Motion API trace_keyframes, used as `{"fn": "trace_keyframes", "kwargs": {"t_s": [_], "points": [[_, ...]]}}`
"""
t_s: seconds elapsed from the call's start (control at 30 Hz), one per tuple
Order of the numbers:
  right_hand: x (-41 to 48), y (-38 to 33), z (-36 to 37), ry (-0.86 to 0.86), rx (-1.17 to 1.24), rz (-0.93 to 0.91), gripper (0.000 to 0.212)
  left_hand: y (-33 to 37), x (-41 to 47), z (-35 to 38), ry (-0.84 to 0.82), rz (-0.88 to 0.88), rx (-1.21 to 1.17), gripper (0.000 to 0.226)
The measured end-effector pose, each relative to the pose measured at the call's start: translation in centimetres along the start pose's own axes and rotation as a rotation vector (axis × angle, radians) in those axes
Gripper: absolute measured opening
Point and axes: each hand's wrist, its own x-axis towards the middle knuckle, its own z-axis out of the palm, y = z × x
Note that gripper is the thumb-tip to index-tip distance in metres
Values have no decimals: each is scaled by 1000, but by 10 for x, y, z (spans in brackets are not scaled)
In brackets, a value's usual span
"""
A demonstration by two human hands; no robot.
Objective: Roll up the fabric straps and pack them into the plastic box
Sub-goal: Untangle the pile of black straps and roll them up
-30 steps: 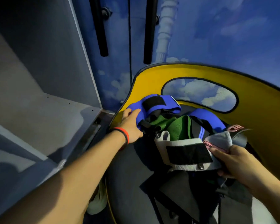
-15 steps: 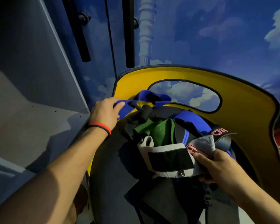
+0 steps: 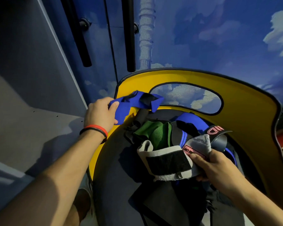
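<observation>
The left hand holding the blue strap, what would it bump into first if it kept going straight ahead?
Probably the yellow panel, whose rim lies just beyond the left hand and its blue strap; depth is unclear.

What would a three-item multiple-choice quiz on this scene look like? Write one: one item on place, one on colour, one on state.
1. Where is the green strap?
A. In the pile on the dark seat
B. On the grey shelf
C. In the left hand

2. What colour is the strap in the left hand?
A. Red
B. Blue
C. White

3. What is the right hand doing?
A. Resting open and empty
B. Gripping the grey-white strap
C. Holding the yellow seat back

Answers:
1. A: the green strap lies among the other straps on the seat, below the yellow seat back.
2. B: the blue strap is pinched between thumb and fingers, lifted above the pile.
3. B: the fingers close on the grey-white strap by its pink label.
</observation>
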Motion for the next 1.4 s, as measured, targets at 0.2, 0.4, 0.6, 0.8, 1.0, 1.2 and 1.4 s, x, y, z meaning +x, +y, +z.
{"fn": "trace_keyframes", "kwargs": {"t_s": [0.2,0.4,0.6,0.8,1.0,1.2,1.4], "points": [[3,-2,4,-68,7,-41,16,-13,-8,9,-309,-76,493,30],[5,-10,23,-171,-41,-147,18,8,-19,-1,-299,-43,766,34],[1,-10,33,-261,-86,-228,12,37,-13,35,-307,127,297,15],[4,-7,32,-34,-369,-197,32,25,27,95,-470,-50,422,64],[-12,-20,22,201,-722,-155,64,18,41,102,-355,-78,353,38],[-15,-9,23,279,-634,-208,125,16,49,59,-429,-86,-219,20],[-12,9,34,218,-390,-373,98,53,47,-10,-419,-117,-541,27]]}}
